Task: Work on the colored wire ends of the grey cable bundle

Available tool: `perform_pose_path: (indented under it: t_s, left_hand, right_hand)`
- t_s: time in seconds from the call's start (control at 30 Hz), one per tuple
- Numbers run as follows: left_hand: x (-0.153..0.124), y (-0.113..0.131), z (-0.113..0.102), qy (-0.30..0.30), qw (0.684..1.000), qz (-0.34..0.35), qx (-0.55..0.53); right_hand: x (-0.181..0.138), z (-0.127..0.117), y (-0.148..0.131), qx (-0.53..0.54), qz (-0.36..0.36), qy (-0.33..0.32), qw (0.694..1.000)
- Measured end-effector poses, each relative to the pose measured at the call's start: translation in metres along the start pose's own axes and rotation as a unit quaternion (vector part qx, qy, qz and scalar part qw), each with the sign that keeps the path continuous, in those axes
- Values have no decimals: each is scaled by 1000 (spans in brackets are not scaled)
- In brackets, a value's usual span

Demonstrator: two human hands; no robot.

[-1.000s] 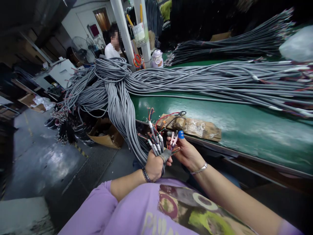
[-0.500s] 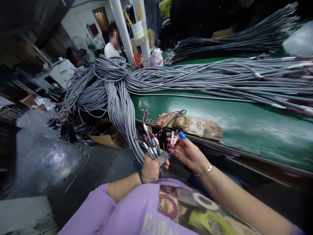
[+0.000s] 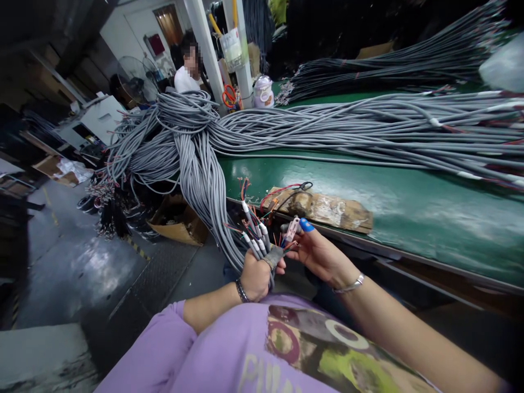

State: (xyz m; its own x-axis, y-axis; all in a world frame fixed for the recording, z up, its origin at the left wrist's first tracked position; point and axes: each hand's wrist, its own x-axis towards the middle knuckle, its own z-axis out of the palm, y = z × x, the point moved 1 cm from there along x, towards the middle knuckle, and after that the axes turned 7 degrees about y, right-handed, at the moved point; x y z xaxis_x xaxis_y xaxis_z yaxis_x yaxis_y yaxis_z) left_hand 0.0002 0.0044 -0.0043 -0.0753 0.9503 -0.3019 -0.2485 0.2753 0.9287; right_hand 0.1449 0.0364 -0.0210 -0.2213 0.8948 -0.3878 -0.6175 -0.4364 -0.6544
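Observation:
My left hand (image 3: 256,277) is closed around a bundle of grey cables (image 3: 208,210) near their ends, its thumb wrapped in grey tape. White sleeves and thin coloured wires (image 3: 248,221) with bare copper tips fan out above the fist. Just right of it, my right hand (image 3: 321,255) pinches a small pale pink clip (image 3: 292,229), shaped like a clothespin, between thumb and fingers. Blue tape covers a fingertip of that hand. A few red and blue wires stick out beside the clip; whether it touches them I cannot tell.
A wooden block (image 3: 327,212) with a red wire lies along the edge of the green table (image 3: 413,210). Long grey cables (image 3: 311,128) and black cables (image 3: 360,73) stretch across the table. A cardboard box (image 3: 176,226) sits on the floor; a person (image 3: 186,79) is at the back.
The pink clip has turned in my right fingers, its prongs no longer showing apart. Both hands have shifted slightly to the right; my left hand keeps its hold on the cables.

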Motion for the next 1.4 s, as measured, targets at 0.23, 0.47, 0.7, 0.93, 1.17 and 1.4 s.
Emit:
perform_pose_path:
  t_s: [0.23,0.47,0.7,0.93,1.17,1.4]
  left_hand:
    - [0,-6,-6,-16,999,26,38]
    - [-1,-7,-11,-74,994,19,76]
    - [-1,-3,-18,-135,985,-27,108]
    - [-4,7,-10,-78,996,-39,17]
    - [-1,16,2,-91,993,-72,-12]
    - [4,14,7,-92,991,-93,-2]
  right_hand:
    - [-22,11,2,-158,-37,-15,987]
    - [-26,17,8,-199,-89,-48,975]
    - [-27,19,7,-231,-95,-95,964]
    - [-23,-4,8,-121,-40,-114,985]
    - [-3,-6,4,-40,22,-102,994]
    - [1,6,2,-185,-247,114,944]
